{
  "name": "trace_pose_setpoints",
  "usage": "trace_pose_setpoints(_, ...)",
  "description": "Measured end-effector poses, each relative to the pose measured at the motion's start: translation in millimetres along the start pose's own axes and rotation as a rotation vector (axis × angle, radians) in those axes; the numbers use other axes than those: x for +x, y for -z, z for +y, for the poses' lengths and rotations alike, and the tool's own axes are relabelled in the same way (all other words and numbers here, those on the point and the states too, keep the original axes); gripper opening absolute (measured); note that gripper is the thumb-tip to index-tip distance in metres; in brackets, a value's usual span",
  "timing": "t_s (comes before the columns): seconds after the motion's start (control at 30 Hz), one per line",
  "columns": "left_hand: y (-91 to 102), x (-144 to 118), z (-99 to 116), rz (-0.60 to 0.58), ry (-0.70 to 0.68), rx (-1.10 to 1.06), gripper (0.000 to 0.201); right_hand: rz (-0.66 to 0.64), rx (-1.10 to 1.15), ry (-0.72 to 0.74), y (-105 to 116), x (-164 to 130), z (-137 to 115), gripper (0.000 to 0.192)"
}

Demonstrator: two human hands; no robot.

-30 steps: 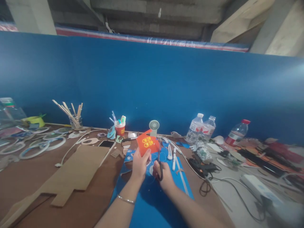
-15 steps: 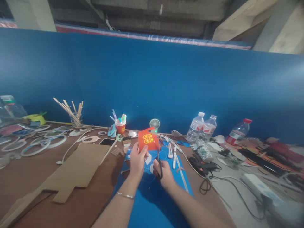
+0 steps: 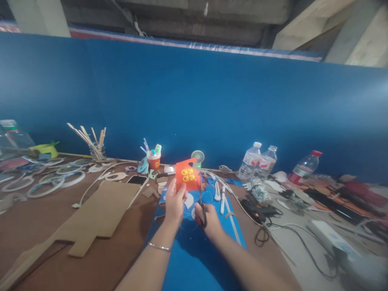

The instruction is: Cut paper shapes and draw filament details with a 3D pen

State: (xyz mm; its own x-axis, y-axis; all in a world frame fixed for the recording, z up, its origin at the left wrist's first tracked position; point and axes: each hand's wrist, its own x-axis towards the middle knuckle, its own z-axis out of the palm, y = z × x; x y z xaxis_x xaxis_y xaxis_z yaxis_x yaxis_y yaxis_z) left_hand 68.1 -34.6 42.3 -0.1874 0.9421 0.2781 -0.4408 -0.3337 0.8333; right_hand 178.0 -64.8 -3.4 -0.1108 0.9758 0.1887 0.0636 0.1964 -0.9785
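Between thumb and fingers, my left hand (image 3: 176, 199) pinches a red piece of paper or card (image 3: 185, 174) with yellow lettering and a notched top edge. My right hand (image 3: 209, 218) is wrapped round the dark handles of a pair of scissors (image 3: 203, 214). The blades point up along the card's right edge; whether they touch it I cannot tell. Below both hands lies a blue sheet (image 3: 194, 258) with faint circles drawn on it and white cut pieces (image 3: 188, 201). A white utility knife (image 3: 217, 192) and a white pen (image 3: 223, 200) rest at its right.
A cut cardboard sheet (image 3: 100, 210) lies left, near a phone (image 3: 137, 180). Behind stand a red cup of pens (image 3: 154, 161), a small fan (image 3: 198, 157) and a jar of sticks (image 3: 97, 150). Plastic bottles (image 3: 251, 161), cables and a power strip (image 3: 333, 238) fill the right.
The red card has shifted slightly left, with my left hand on it, and a gap shows at its upper right. My right hand stays low with the scissors, nearly in place.
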Motion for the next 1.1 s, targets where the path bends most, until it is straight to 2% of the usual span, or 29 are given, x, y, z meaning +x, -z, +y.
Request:
trace_pose_setpoints(0.27,-2.7,-3,8,-0.073,0.042,-0.009,0.045,-0.084,0.037,0.049,1,-3,-10,0.059)
trace_pose_setpoints(0.5,1.2,-1,0,-0.018,0.049,0.062,0.057,-0.092,0.078,0.000,-1,-4,-10,0.055)
trace_pose_setpoints(0.83,3.3,-9,-3,0.064,-0.061,0.188,0.053,-0.073,0.150,-0.034,-6,-7,-9,0.054)
trace_pose_setpoints(1.1,2.7,-7,-3,0.077,-0.083,0.207,0.046,-0.106,0.132,-0.022,-2,-5,-9,0.054)
